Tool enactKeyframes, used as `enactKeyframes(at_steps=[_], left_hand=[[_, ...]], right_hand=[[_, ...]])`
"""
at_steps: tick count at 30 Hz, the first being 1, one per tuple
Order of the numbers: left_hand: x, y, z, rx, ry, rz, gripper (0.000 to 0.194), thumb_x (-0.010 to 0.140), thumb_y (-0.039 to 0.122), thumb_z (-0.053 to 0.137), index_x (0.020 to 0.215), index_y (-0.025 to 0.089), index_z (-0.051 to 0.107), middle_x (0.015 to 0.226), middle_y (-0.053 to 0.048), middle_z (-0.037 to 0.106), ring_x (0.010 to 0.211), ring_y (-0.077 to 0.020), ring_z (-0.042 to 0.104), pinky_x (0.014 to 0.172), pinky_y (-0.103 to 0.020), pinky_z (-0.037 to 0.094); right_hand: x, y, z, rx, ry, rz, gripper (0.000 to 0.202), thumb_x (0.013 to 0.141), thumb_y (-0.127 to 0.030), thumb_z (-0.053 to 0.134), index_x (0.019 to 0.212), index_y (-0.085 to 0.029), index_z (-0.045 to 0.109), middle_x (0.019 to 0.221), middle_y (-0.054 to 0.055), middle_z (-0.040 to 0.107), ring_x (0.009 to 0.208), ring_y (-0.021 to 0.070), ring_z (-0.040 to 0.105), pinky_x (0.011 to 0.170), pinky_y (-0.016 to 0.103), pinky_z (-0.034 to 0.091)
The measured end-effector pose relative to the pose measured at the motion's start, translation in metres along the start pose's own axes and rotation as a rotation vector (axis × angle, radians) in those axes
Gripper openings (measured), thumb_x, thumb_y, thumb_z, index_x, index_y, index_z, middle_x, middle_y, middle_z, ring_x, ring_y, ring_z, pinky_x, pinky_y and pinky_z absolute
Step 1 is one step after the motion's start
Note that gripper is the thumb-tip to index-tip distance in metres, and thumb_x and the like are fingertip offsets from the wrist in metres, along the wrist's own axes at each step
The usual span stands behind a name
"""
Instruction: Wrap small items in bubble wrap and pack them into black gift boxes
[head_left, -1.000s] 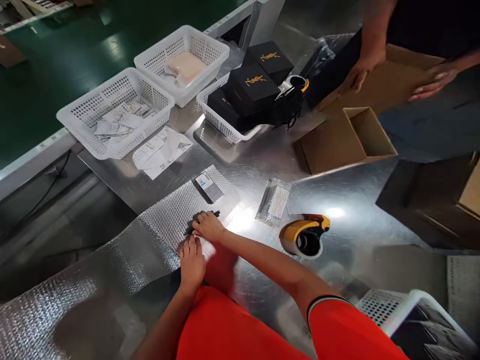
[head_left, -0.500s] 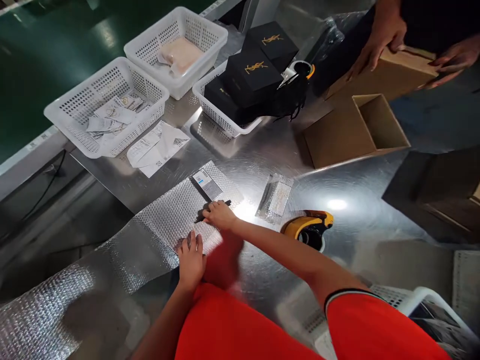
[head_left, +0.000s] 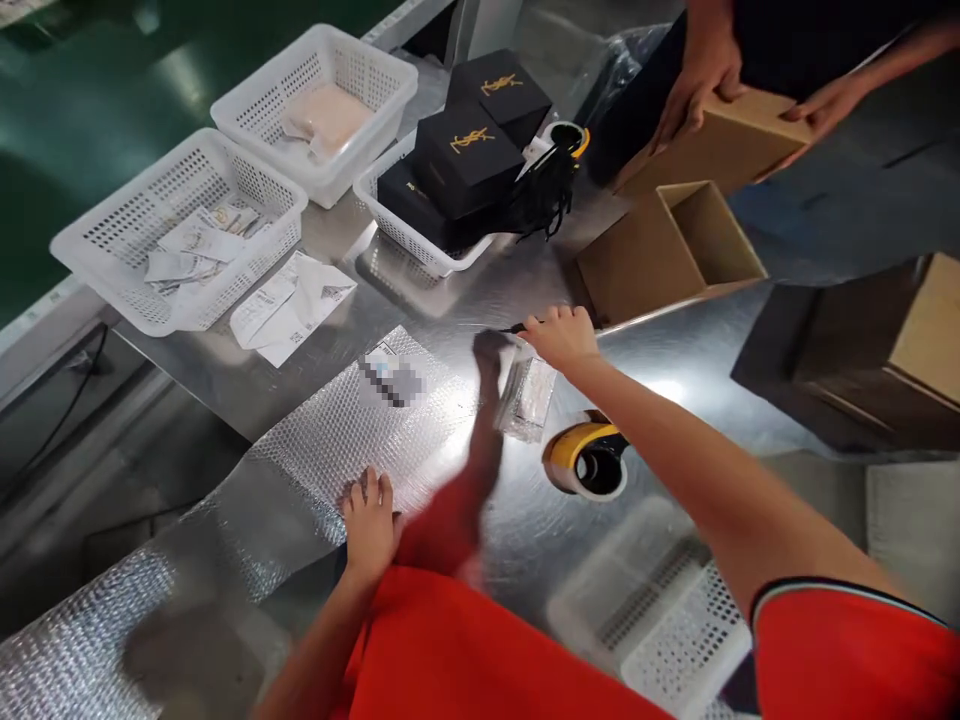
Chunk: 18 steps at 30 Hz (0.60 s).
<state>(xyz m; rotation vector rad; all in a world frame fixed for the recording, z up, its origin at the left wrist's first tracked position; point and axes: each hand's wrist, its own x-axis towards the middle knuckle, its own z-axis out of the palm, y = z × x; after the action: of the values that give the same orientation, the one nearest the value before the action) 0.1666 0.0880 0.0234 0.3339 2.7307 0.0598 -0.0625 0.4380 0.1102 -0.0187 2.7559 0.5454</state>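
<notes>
My left hand [head_left: 369, 522] lies flat on the near edge of the bubble wrap [head_left: 322, 440], fingers slightly spread and holding nothing. On the wrap's far part lies a small flat box [head_left: 393, 376] with a pale label, its face blurred out. My right hand [head_left: 561, 338] is closed around a slim black tool [head_left: 513, 329]; only its dark end shows, and its kind is hidden. That hand is above the table, beyond a small bubble-wrapped packet [head_left: 529, 395]. Nearer me, below the right forearm, stands a yellow and black tape dispenser [head_left: 586, 458].
White baskets hold paper slips [head_left: 199, 245], a pinkish packet [head_left: 326, 118] and black boxes [head_left: 471, 150]. Loose printed sheets [head_left: 291, 308] lie beside them. An open carton [head_left: 637, 265] stands at right. Across the table, another person's hands [head_left: 697, 90] hold a carton [head_left: 720, 135].
My right hand has moved off the bubble wrap, to the right and away from me, with the black tool in it. My left hand has stayed on the wrap. The view has shifted slightly.
</notes>
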Motion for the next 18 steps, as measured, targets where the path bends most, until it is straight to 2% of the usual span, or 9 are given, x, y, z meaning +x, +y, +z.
enactKeyframes(at_steps=[3,5,7,9,11,13,15,17,18], left_hand=[[0.013,0.006,-0.003,0.008,0.046,0.036,0.041,0.087,0.028,0.062,0.124,0.012,0.066,0.148,-0.019,0.051,0.131,-0.0340,0.048,0.105,-0.048,0.043],[0.024,0.012,-0.004,0.005,0.079,0.082,0.043,0.086,0.027,0.062,0.127,0.011,0.063,0.150,-0.020,0.049,0.135,-0.0341,0.045,0.108,-0.048,0.041],[0.034,0.018,-0.005,0.006,0.103,0.109,0.055,0.086,0.027,0.063,0.138,0.012,0.055,0.153,-0.020,0.044,0.135,-0.0347,0.045,0.106,-0.049,0.042],[0.042,0.021,-0.005,0.020,0.105,0.111,0.062,0.086,0.026,0.063,0.145,0.012,0.048,0.151,-0.021,0.046,0.128,-0.0343,0.051,0.101,-0.048,0.046],[0.046,0.023,-0.004,0.031,0.090,0.136,0.060,0.087,0.020,0.059,0.145,0.010,0.047,0.137,-0.021,0.058,0.116,-0.0315,0.058,0.095,-0.045,0.049],[0.047,0.021,-0.003,0.026,0.082,0.191,0.054,0.088,0.012,0.053,0.142,0.010,0.051,0.116,-0.016,0.069,0.104,-0.0277,0.063,0.091,-0.042,0.050],[0.045,0.018,-0.003,-0.035,0.110,0.229,0.048,0.088,0.007,0.048,0.134,0.014,0.060,0.103,-0.012,0.071,0.098,-0.0256,0.064,0.089,-0.040,0.051],[0.037,0.011,-0.003,-0.214,0.195,0.220,0.042,0.090,0.009,0.045,0.124,0.017,0.068,0.105,-0.012,0.071,0.098,-0.0246,0.065,0.088,-0.040,0.052],[0.032,0.005,-0.004,-0.349,0.260,0.202,0.040,0.091,0.012,0.044,0.122,0.018,0.069,0.109,-0.012,0.071,0.101,-0.0245,0.064,0.089,-0.041,0.052]], right_hand=[[-0.046,-0.026,-0.003,0.242,-0.018,0.167,0.043,0.107,-0.039,0.032,0.125,-0.011,0.059,0.113,0.020,0.065,0.103,0.0277,0.063,0.081,0.034,0.040],[-0.095,-0.050,0.011,0.463,-0.124,0.159,0.039,0.106,-0.036,0.032,0.127,-0.015,0.057,0.104,0.014,0.069,0.092,0.0238,0.067,0.074,0.030,0.042],[-0.153,-0.073,0.040,0.626,-0.236,0.132,0.034,0.104,-0.033,0.036,0.122,-0.018,0.059,0.101,0.010,0.071,0.090,0.0213,0.068,0.071,0.028,0.044],[-0.210,-0.091,0.079,0.663,-0.305,0.265,0.030,0.102,-0.032,0.039,0.119,-0.019,0.060,0.101,0.010,0.071,0.088,0.0220,0.070,0.068,0.028,0.046],[-0.257,-0.103,0.120,0.636,-0.317,0.455,0.032,0.102,-0.036,0.038,0.119,-0.020,0.060,0.104,0.013,0.070,0.083,0.0248,0.071,0.063,0.032,0.048],[-0.288,-0.109,0.154,0.593,-0.273,0.588,0.034,0.100,-0.035,0.039,0.118,-0.016,0.061,0.103,0.018,0.068,0.084,0.0288,0.071,0.065,0.037,0.050],[-0.301,-0.113,0.175,0.522,-0.152,0.700,0.037,0.098,-0.032,0.042,0.120,-0.008,0.059,0.105,0.024,0.066,0.091,0.0345,0.069,0.071,0.043,0.052],[-0.298,-0.119,0.179,0.473,0.031,0.767,0.043,0.095,-0.031,0.046,0.126,-0.002,0.056,0.113,0.030,0.062,0.102,0.0393,0.065,0.078,0.048,0.052],[-0.291,-0.124,0.175,0.475,0.128,0.752,0.045,0.095,-0.031,0.047,0.128,-0.002,0.055,0.119,0.031,0.060,0.109,0.0401,0.062,0.083,0.050,0.051]])
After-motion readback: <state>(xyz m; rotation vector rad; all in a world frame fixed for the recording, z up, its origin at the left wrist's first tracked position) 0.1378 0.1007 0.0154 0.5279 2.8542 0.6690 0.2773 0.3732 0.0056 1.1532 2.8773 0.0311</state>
